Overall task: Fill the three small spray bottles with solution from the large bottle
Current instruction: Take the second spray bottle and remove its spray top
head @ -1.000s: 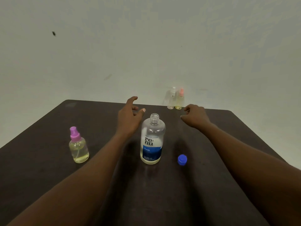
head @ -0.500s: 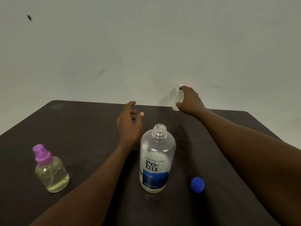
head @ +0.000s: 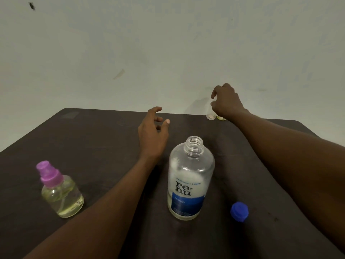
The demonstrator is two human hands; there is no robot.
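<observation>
Right hand (head: 226,101) is reaching to the tabletop's (head: 97,139) far edge, curling thumb and fingers round the top of a clear small spray bottle (head: 210,115); a yellowish small bottle (head: 221,118) is standing just beside it. Left hand (head: 153,131) is hovering empty, fingers loosely spread. Nearer, the large renu bottle (head: 190,180) is standing uncapped, its blue cap (head: 239,211) lying beside it. A purple-topped spray bottle (head: 59,193) is sitting well left. Lifting straight up with a firm grip would probably be sparing the neighbour a knock.
</observation>
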